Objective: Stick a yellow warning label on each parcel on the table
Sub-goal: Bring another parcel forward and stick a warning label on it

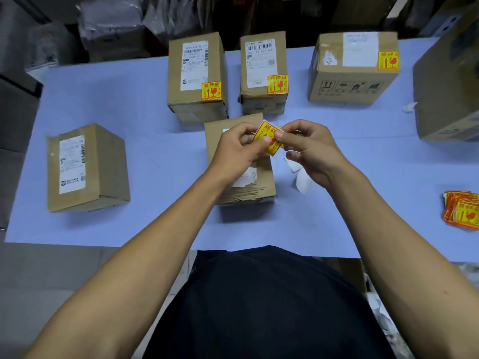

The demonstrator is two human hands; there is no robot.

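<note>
My left hand (237,149) and my right hand (308,149) both pinch one yellow warning label (268,137) above a cardboard parcel (233,177) in the middle of the blue table (155,224). Three parcels at the back carry yellow labels: the left one (197,73), the middle one (263,71) and the right one (352,66). Another parcel (85,167) at the left shows only a white shipping label. A stack of yellow labels (462,211) lies at the right edge.
White backing paper scraps (302,177) lie on the table right of the centre parcel. A big cardboard box (448,81) stands at the far right. Wrapped goods and shelves fill the dark space behind the table.
</note>
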